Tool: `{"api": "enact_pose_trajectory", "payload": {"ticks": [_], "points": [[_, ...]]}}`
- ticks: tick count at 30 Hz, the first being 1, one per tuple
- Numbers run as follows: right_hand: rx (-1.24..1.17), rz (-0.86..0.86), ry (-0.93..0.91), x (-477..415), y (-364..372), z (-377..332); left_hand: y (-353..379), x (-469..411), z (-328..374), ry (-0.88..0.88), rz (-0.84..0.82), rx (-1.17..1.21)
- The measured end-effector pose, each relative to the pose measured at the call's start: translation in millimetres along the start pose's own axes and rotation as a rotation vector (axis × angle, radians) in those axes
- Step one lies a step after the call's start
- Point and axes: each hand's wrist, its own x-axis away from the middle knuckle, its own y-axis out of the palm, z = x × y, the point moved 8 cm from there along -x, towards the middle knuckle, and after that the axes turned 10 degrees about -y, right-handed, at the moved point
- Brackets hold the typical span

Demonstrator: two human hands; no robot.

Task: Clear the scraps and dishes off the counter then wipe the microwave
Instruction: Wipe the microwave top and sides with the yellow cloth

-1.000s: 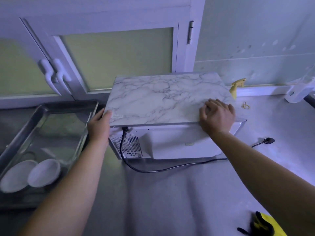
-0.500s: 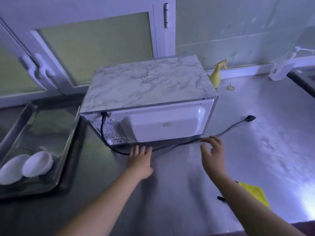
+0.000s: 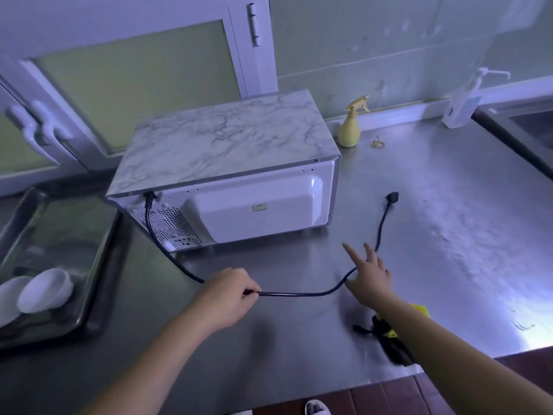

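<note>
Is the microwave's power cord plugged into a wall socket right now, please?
No, the plug at the end of the power cord lies loose on the counter beside the microwave.

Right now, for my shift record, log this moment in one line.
left hand: pinches power cord | right hand: open, at cord | microwave: rear toward person | plug: loose on counter

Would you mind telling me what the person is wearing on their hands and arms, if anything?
The left hand and right hand are ungloved; no sleeve, watch, bracelet or ring shows anywhere up to the frame edge.
</note>
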Motion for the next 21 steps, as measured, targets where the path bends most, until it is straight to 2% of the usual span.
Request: {"api": "enact_pose_trajectory", "payload": {"ticks": [5,10,14,17,21], "points": [[-0.142,0.235,-0.161,0,-22,-10,-49,71,-24,0.024,0.194,0.425],[-0.325,0.249,-0.219,18,-40,-67,-75,115,-79,-0.087,0.526,0.578],[-0.445,0.302,-0.319,38,-82,-128,-68,138,-133,-0.237,0.64,0.726],[-0.634,0.246,-0.409,53,-106,-185,-52,155,-165,-0.357,0.76,0.924],[-0.817,0.024,-0.494,75,-99,-268,-10,188,-194,-0.54,0.972,1.302]]}}
